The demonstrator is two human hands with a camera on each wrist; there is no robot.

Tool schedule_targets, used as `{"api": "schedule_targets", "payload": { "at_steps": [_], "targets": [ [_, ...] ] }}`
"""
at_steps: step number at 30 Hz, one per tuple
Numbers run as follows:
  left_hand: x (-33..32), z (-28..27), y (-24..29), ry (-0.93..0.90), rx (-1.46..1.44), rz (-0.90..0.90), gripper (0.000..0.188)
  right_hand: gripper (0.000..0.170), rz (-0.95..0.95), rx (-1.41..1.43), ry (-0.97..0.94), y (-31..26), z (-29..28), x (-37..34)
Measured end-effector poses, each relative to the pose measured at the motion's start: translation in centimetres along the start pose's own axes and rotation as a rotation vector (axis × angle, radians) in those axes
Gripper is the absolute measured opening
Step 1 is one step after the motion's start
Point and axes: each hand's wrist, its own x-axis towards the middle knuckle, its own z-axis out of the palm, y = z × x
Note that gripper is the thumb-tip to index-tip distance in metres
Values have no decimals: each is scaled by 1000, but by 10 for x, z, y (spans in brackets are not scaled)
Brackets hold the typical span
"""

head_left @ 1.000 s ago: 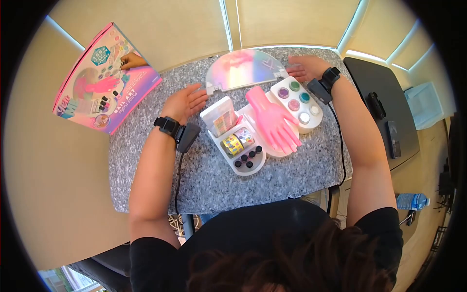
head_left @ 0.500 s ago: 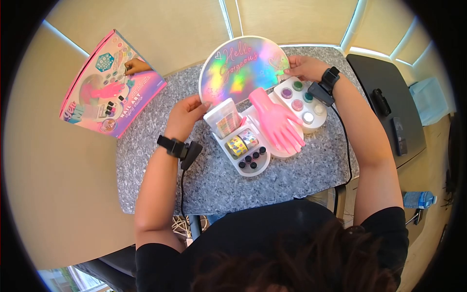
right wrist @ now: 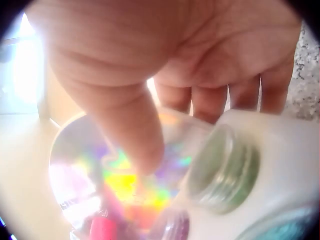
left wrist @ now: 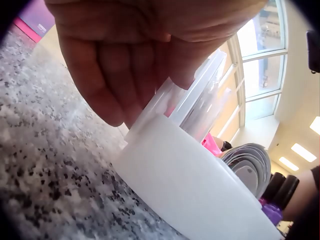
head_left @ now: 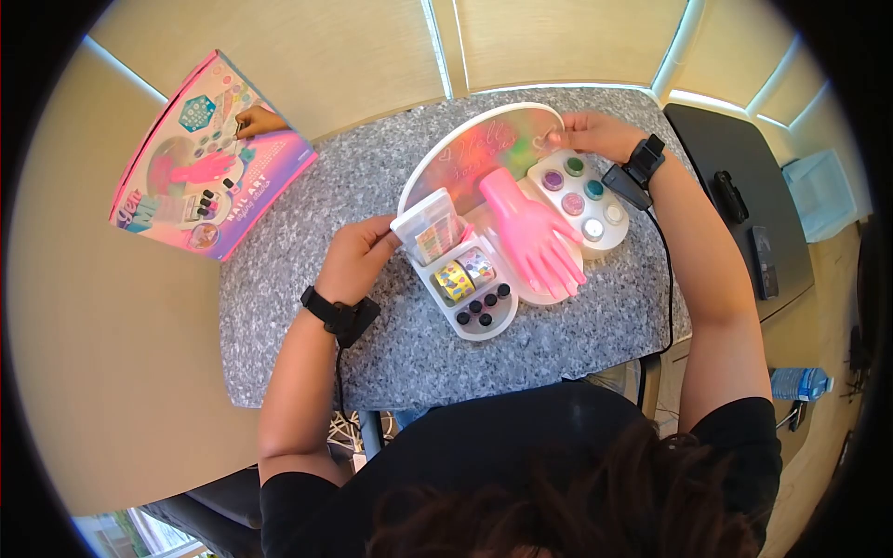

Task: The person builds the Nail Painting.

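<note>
The iridescent half-round panel point(head_left: 473, 153) stands upright behind the white tray point(head_left: 493, 327). My right hand point(head_left: 605, 136) pinches the panel's right end, thumb on its front face, fingers behind. At the tray's left back corner my left hand point(head_left: 353, 260) pinches the edge by the clear sticker holder point(head_left: 430, 229); in the left wrist view its thumb point(left wrist: 185, 67) lies against the clear plastic. A pink model hand point(head_left: 528, 232) rests mid-tray. Glitter pots point(head_left: 572, 203) sit at the right, tape rolls point(head_left: 453, 280) and black-capped bottles point(head_left: 476, 306) at the left.
A pink and purple printed box point(head_left: 214, 167) stands at the left of the speckled tabletop point(head_left: 400, 353). To the right are a dark surface point(head_left: 716, 158) with black items, a light blue bin point(head_left: 819, 191) and a water bottle point(head_left: 798, 383).
The panel has gone from lying back to standing behind the tray. My hands closed on its two ends; my left hand then moved down to the tray's corner, while my right kept its hold.
</note>
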Motion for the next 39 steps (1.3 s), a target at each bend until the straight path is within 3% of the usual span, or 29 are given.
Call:
{"api": "schedule_targets", "payload": {
  "at_steps": [3, 8, 18, 20, 21, 23, 24, 26, 29, 34, 39],
  "targets": [
    [0, 6, -4, 72, -148, 62, 32, 39, -93, 0, -36, 0, -2, -3],
    [0, 4, -5, 27, 118, 77, 34, 38, -42, -73, 34, 0, 3, -6],
    [-2, -1, -6, -43, 174, 85, 37, 40, -25, -196, 64, -17, 20, -27],
    [-13, 2, -5, 66, 91, 99, 43, 50, -95, -95, 284, -29, 40, -49],
    [-21, 1, -9, 65, 92, 94, 43, 57, -161, 22, 208, -13, 34, -53],
    [-43, -4, -17, 39, -251, -113, 51, 58, -92, 108, 316, -11, 48, -74],
    [-57, -1, -13, 35, -251, -118, 51, 59, -21, 190, 425, -10, 59, -87],
    [-83, 5, 19, 12, -482, -366, 61, 61, 75, 303, 424, -1, 65, -111],
    [-111, 21, 35, -97, -817, -385, 73, 60, 28, 509, 421, 9, 85, -138],
    [-112, 29, 61, -114, -845, -319, 79, 58, -37, 734, 599, 2, 122, -148],
    [-73, 25, 50, -6, -788, -279, 79, 60, -54, 813, 628, 2, 121, -124]
  ]
}}
